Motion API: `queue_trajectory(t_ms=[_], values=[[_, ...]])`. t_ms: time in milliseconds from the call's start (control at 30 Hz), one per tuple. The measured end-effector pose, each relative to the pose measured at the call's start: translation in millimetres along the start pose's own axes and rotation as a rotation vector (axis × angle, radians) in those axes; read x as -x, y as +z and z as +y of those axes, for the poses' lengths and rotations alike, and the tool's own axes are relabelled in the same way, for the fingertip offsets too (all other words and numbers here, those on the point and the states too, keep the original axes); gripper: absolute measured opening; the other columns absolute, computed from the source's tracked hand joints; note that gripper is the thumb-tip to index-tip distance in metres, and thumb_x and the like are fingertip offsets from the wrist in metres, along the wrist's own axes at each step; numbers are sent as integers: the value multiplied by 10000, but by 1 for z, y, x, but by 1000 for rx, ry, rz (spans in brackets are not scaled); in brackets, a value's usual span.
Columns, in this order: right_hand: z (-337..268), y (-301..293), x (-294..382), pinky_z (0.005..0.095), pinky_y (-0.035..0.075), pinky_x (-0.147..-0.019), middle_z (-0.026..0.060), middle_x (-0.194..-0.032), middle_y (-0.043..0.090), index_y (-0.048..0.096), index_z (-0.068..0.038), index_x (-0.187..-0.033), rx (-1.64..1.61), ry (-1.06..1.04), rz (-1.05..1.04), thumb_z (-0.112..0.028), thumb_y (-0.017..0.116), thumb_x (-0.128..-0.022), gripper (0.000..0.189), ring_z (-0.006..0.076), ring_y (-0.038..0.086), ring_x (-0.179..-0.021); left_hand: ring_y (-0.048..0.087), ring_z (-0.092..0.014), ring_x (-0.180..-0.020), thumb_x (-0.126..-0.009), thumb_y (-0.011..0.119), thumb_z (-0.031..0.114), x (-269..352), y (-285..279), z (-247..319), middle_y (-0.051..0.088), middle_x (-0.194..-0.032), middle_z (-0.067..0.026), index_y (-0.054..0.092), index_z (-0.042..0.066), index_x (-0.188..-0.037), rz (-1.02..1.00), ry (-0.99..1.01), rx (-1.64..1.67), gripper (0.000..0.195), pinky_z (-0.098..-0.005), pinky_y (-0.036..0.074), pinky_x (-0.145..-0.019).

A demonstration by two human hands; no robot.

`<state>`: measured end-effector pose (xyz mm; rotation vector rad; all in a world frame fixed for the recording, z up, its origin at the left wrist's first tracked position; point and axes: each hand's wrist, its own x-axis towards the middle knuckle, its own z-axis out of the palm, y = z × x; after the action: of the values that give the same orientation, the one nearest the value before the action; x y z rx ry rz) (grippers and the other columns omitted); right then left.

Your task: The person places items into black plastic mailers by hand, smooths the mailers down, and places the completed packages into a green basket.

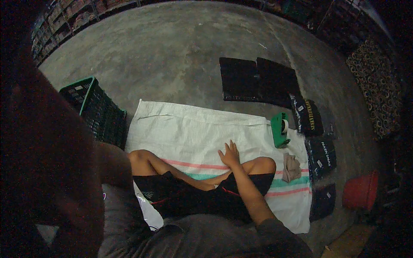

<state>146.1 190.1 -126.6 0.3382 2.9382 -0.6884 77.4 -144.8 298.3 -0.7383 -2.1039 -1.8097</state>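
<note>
My right hand is spread, palm down, over a white woven sack with pink and green stripes, just past my bent knee. Nothing is held in it; whether it presses on the sack I cannot tell. To its right, a green tape dispenser with a pale roll stands on the sack. A crumpled grey-brown cloth lies nearer to me. My left arm is raised close to the camera and fills the left side as a dark blur; its hand is out of view.
A dark green plastic crate stands left of the sack. Ahead on the concrete floor lie two flat black packages. Black plastic-wrapped packets line the sack's right edge. Farther right are a red plastic object and patterned fabric.
</note>
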Motion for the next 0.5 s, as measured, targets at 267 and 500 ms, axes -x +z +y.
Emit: queue_trajectory(t_ms=[267, 500], values=[[0, 3, -1, 490, 238, -1102, 225, -1504, 212, 422, -22, -1364, 20, 4, -30, -513, 512, -877, 697, 416, 228, -1370, 572, -236, -1071, -909, 572, 228, 7, -3, -10, 625, -1142, -125, 568, 19, -1172, 21, -24, 5, 335, -325, 400, -953], [1, 1, -2, 488, 238, -1103, 220, -1505, 212, 425, -27, -1364, 30, 32, -36, -508, 517, -873, 693, 402, 220, -1377, 570, -241, -1074, -907, 570, 221, 7, 2, -9, 622, -1142, -130, 564, 17, -1169, 16, -17, 17, 332, -327, 391, -962]])
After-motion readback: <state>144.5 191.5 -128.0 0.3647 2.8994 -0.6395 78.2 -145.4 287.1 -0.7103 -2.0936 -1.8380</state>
